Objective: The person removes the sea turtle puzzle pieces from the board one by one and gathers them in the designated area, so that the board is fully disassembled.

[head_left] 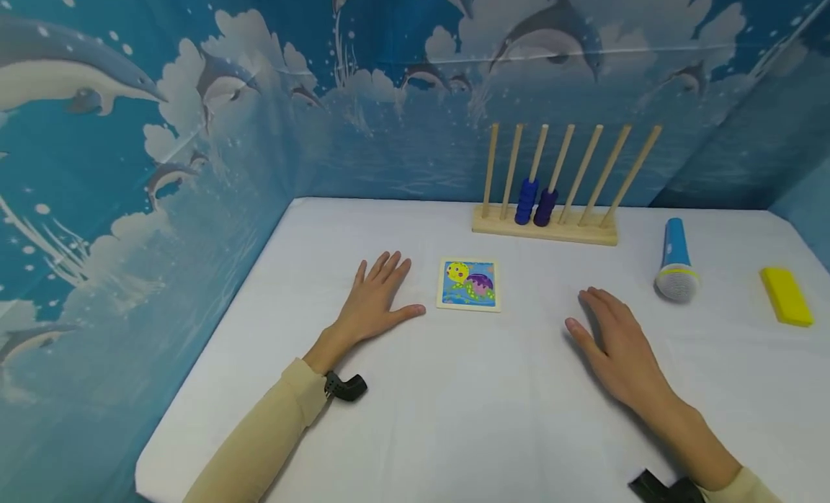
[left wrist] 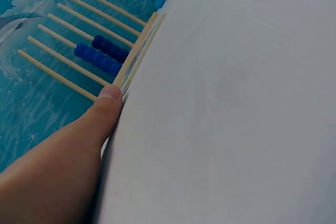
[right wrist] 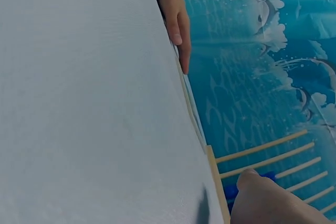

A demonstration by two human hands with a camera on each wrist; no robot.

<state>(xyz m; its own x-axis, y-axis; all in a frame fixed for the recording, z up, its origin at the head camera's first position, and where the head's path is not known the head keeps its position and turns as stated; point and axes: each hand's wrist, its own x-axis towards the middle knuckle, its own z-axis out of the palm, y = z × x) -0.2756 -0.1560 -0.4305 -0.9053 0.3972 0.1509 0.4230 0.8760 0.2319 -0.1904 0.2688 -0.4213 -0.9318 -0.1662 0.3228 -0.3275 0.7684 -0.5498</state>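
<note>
My left hand (head_left: 372, 301) rests on the white tablecloth with its fingers spread and nothing in its grasp. Just right of its thumb lies a square picture puzzle (head_left: 469, 285) showing a yellow and purple turtle on blue. On the right side my right hand (head_left: 612, 344) is over the cloth, fingers extended and thumb apart, holding nothing. Beyond it, to the upper right, is a blue toy microphone (head_left: 676, 261) with a grey head. In the left wrist view the left thumb (left wrist: 107, 106) overlaps the end of a wooden peg rack (left wrist: 137, 51).
At the table's back edge stands the peg rack (head_left: 545, 229), with blue beads (head_left: 527, 200) and dark purple beads (head_left: 546, 206) on two of its several pegs. A yellow block (head_left: 786, 295) lies at the far right. A dolphin-print curtain (head_left: 389, 143) hangs behind and to the left.
</note>
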